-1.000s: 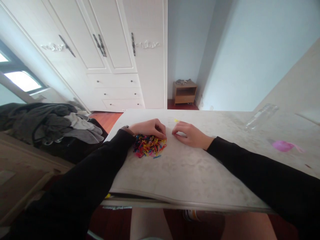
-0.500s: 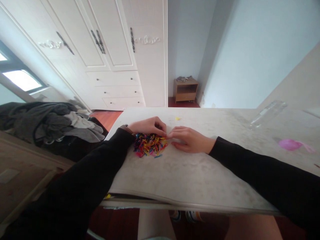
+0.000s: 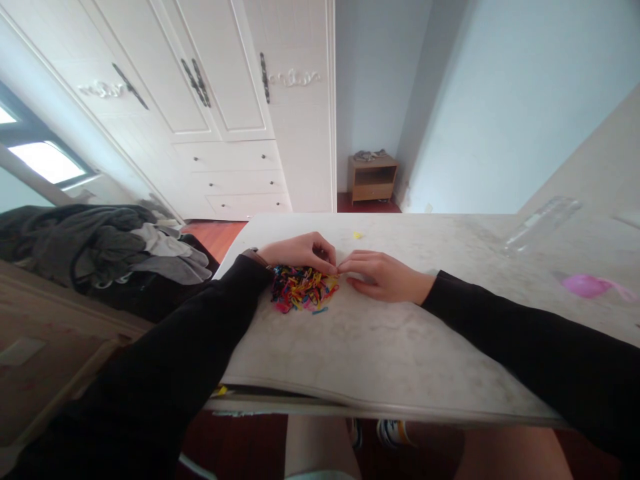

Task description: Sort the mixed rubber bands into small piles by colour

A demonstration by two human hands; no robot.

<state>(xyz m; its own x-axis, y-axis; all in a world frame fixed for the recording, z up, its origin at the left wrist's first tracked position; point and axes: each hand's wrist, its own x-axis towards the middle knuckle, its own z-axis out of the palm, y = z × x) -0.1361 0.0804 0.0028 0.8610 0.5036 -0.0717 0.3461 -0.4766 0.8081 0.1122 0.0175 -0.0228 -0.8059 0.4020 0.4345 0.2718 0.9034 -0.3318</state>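
Observation:
A loose pile of small, many-coloured bands, apparently rubber bands (image 3: 303,291), lies on the pale table (image 3: 380,353). Above its far right edge, my left hand (image 3: 305,251) is closed, thumb and index finger pinched together. Whatever sits in that pinch is too small to make out. From the right, my right hand (image 3: 383,275) reaches in with its index fingertip at the left hand's fingertips. Its thumb shows apart from the index finger, just right of the pile, and I see nothing between them.
A small yellow piece (image 3: 357,235) lies beyond my hands. Rightward are a clear bottle-like object (image 3: 543,223) and a pink balloon-like item (image 3: 587,285). Clothes (image 3: 115,247) are heaped at the left. Behind the table stand a white wardrobe (image 3: 300,153) and a wooden bedside cabinet (image 3: 374,181).
The view has shifted slightly. Both hands stay together at the pile's edge, with their fingertips in nearly the same pose. The pile looks much the same.

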